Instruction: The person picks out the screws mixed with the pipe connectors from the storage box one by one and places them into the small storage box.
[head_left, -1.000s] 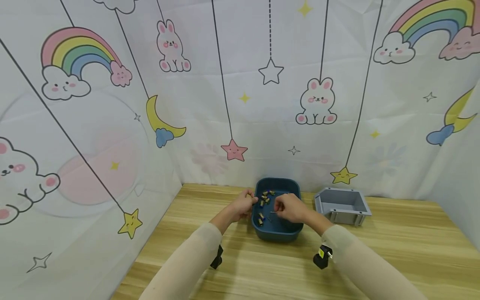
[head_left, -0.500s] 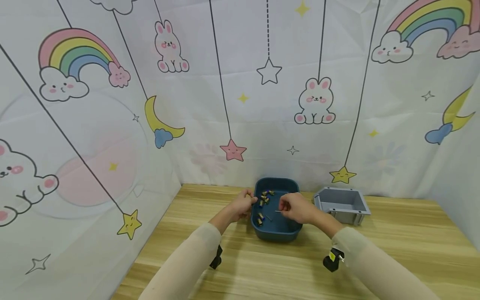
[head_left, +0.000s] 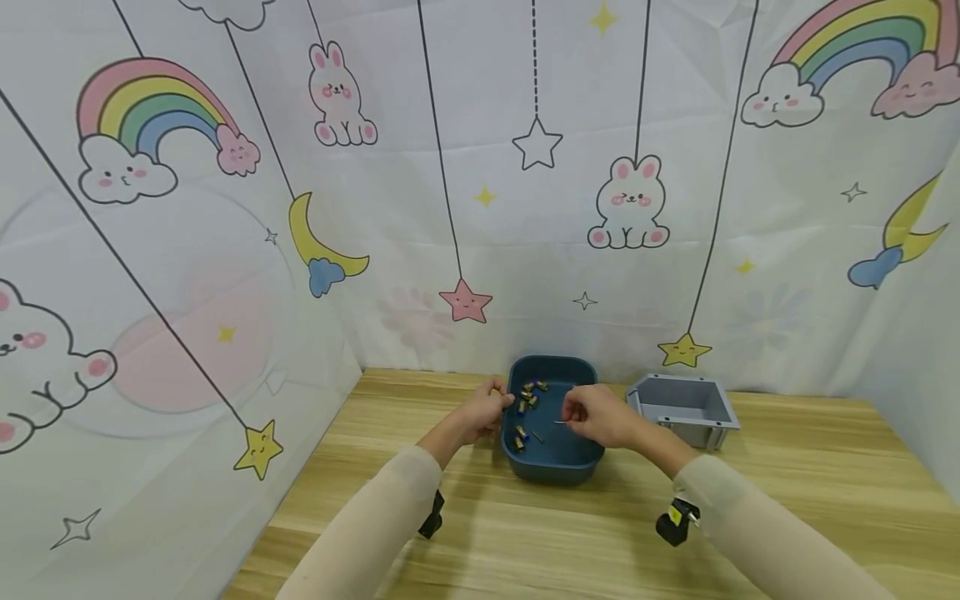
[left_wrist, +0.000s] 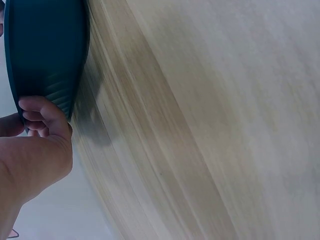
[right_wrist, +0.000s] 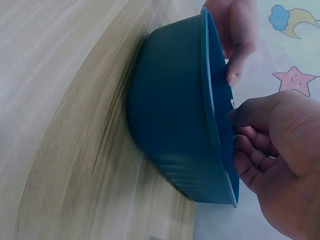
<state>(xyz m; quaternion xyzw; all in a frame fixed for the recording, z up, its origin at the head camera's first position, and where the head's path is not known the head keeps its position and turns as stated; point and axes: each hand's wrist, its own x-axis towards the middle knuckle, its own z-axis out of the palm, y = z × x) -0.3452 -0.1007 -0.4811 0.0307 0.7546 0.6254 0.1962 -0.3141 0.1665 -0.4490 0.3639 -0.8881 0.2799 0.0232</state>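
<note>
A dark blue plastic bin [head_left: 558, 475] stands on the table, with several small brass-coloured fittings [head_left: 520, 438] with blue parts along its left side. Near them on its floor lies a thin nail-like metal piece [head_left: 537, 437]. My left hand [head_left: 483, 409] grips the bin's left rim, thumb on the inner side. Above the bin's right half, my right hand [head_left: 596, 417] pinches a thin silvery metal piece [head_left: 560, 422] between thumb and fingers. In the right wrist view only the tip of that piece [right_wrist: 232, 104] shows beyond the thumb, so its exact kind is unclear.
A grey open plastic bin [head_left: 686, 414] stands right of the blue one, close to my right forearm. The wood-grain table [head_left: 525, 542] ends at a printed cloth backdrop [head_left: 405, 208] behind and at both sides.
My right hand has moved right across the blue bin, carrying the thin metal piece away from the fittings. The left hand keeps its grip on the rim.
</note>
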